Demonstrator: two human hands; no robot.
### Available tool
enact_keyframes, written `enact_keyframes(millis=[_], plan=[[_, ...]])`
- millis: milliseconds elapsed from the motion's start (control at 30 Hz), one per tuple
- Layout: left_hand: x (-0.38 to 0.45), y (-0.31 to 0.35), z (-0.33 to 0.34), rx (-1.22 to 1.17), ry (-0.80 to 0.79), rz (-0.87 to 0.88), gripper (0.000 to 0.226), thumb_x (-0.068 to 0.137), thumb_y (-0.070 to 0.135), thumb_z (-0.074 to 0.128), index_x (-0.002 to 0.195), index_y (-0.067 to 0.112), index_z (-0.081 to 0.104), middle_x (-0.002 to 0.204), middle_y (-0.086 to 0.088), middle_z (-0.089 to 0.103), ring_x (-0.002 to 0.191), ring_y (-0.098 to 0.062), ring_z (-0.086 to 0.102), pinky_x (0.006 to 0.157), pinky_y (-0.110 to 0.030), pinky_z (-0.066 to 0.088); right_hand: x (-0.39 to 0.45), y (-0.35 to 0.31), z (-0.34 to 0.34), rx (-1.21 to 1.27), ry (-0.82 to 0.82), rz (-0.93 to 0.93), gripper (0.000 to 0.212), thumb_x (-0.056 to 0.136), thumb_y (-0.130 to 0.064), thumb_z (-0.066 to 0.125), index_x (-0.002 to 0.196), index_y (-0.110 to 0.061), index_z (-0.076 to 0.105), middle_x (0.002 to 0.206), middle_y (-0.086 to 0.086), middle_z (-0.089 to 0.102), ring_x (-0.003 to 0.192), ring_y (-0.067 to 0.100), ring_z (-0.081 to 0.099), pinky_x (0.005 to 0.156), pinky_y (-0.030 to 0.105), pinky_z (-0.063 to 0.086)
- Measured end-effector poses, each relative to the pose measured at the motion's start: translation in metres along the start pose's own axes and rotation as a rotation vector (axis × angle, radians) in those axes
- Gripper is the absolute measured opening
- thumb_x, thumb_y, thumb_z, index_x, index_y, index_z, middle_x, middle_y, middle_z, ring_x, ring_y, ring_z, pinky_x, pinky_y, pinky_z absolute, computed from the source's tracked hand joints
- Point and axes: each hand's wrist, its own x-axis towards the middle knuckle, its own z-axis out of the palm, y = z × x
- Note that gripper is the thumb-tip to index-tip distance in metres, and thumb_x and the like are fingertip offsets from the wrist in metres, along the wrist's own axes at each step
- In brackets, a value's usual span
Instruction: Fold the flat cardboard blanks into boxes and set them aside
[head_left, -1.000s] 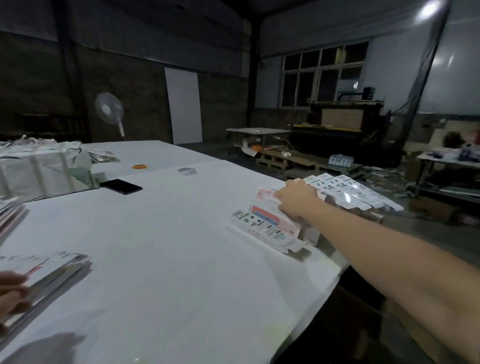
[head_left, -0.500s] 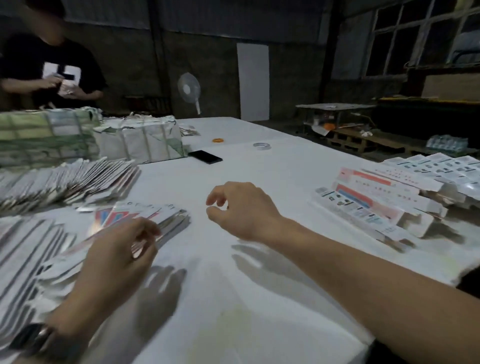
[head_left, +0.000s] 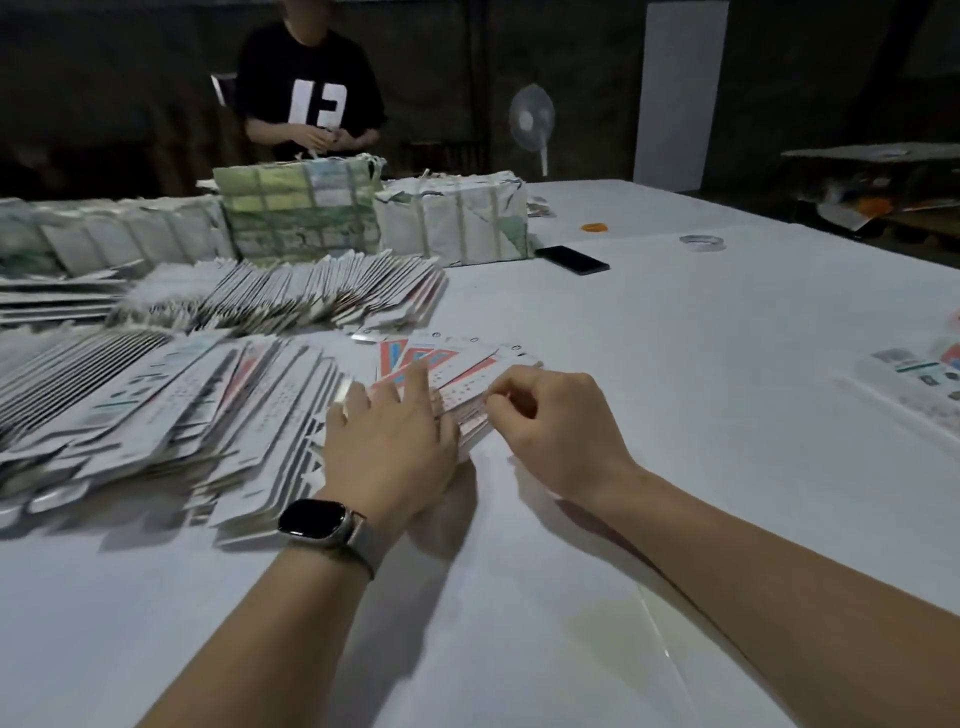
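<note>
Two bare hands meet at a small fanned stack of flat cardboard blanks (head_left: 457, 371), glossy white card printed red and blue, lying on the matte white table (head_left: 675, 364). The left hand (head_left: 389, 441), a smooth dark watch (head_left: 311, 522) on its wrist, lies flat with fingers spread across the stack. The right hand (head_left: 550, 426) curls, pinching the stack's thin right edge.
</note>
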Motion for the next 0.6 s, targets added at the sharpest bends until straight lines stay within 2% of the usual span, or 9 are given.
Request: enact_keyframes(millis=[100,233,333,467,533,600], plan=[[-0.004,0.001,-0.001,0.018,-0.039,0.011,0.043,0.104,0.043,0.033,0.144,0.028,0.033,0.143,-0.006,0.054,0.128,-0.035,0.051,0.104,-0.051,0.036,-0.001,0.004,-0.001,0.076,0.001,0.044,0.018,0.078,-0.033,0.052,0.068,-0.029,0.067,0.056,-0.017,0.058,0.06,0.009,0.054,0.064,0.03,0.046],[-0.006,0.005,-0.005,0.007,0.055,0.052,0.036,0.101,0.034,0.047,0.136,0.035,0.043,0.132,0.003,0.059,0.125,-0.03,0.05,0.1,-0.049,0.034,-0.003,0.006,0.001,0.143,-0.018,0.115,0.017,0.076,-0.033,0.053,0.063,-0.035,0.063,0.057,-0.024,0.059,0.06,0.002,0.055,0.062,0.021,0.041],[-0.004,0.004,-0.007,-0.059,0.121,0.105,0.032,0.097,0.033,0.057,0.129,0.039,0.052,0.121,0.009,0.061,0.117,-0.025,0.053,0.092,-0.043,0.037,-0.003,0.005,0.001,0.177,-0.02,0.139,0.017,0.077,-0.031,0.054,0.064,-0.034,0.066,0.058,-0.023,0.061,0.061,0.003,0.057,0.062,0.022,0.044],[-0.003,0.004,-0.008,-0.162,0.159,0.132,0.032,0.098,0.044,0.058,0.129,0.036,0.056,0.121,0.009,0.064,0.115,-0.026,0.055,0.089,-0.04,0.044,-0.002,0.008,-0.001,0.192,-0.021,0.169,0.02,0.084,-0.019,0.061,0.067,-0.026,0.068,0.061,-0.013,0.065,0.065,0.013,0.063,0.067,0.033,0.054],[-0.003,0.006,-0.01,-0.219,0.216,0.137,0.033,0.101,0.04,0.053,0.133,0.032,0.057,0.124,0.006,0.065,0.115,-0.028,0.056,0.088,-0.042,0.047,-0.001,0.009,-0.001,0.222,-0.006,0.189,0.019,0.086,-0.017,0.062,0.071,-0.023,0.07,0.061,-0.007,0.065,0.065,0.016,0.062,0.064,0.037,0.055],[-0.004,0.008,-0.014,-0.301,0.331,0.158,0.031,0.103,0.029,0.052,0.133,0.027,0.059,0.123,0.002,0.067,0.113,-0.029,0.058,0.087,-0.043,0.047,0.001,0.009,-0.001,0.304,0.025,0.225,0.018,0.09,-0.019,0.063,0.074,-0.026,0.07,0.061,-0.012,0.065,0.063,0.009,0.06,0.06,0.032,0.051]])
